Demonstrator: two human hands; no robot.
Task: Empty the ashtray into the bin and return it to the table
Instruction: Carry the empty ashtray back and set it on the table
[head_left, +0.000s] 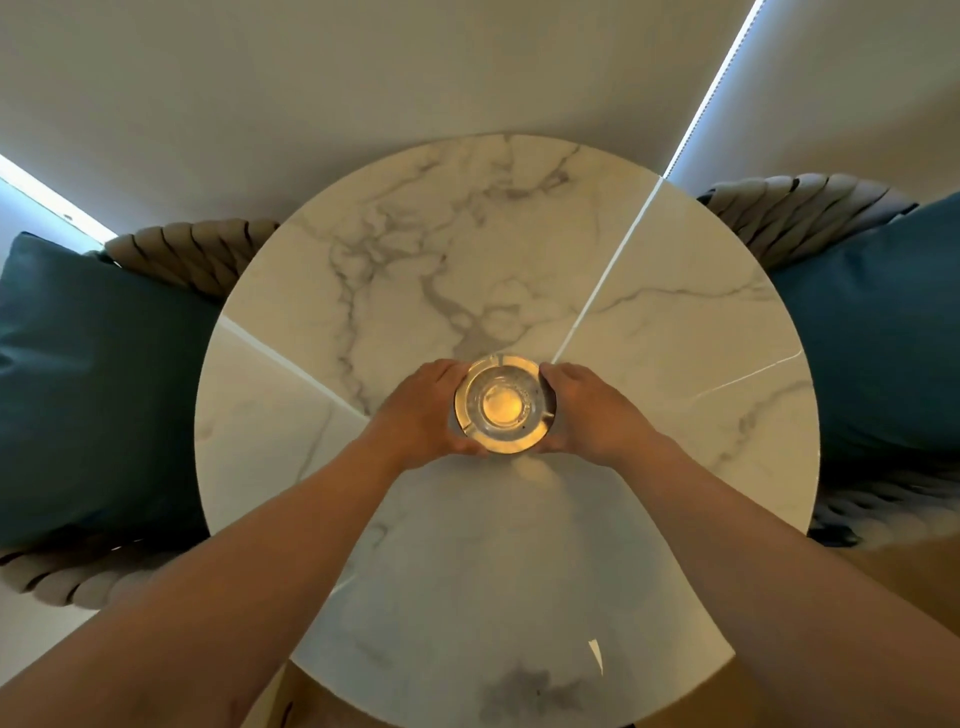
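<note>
1. Two bare forearms come in from the bottom corners and meet near the middle of the view.
2. Beneath them lies a round white marble-patterned surface (649, 493) with grey veins; a thin bright streak of light crosses it on the right.
3. At the middle of that surface is a round clear glass ashtray (503, 404), glowing amber inside; whether it rests on the top or is just above it, I cannot tell.
4. Left hand (423, 413) cups the ashtray's left rim and right hand (589, 410) cups its right rim, fingers curled around the glass, both touching it.
5. Beside the surface, a teal cushion (98, 395) sits on a woven chair at left, and another teal cushion (878, 332) at right.
6. Beyond hang pale blinds (363, 78).
</note>
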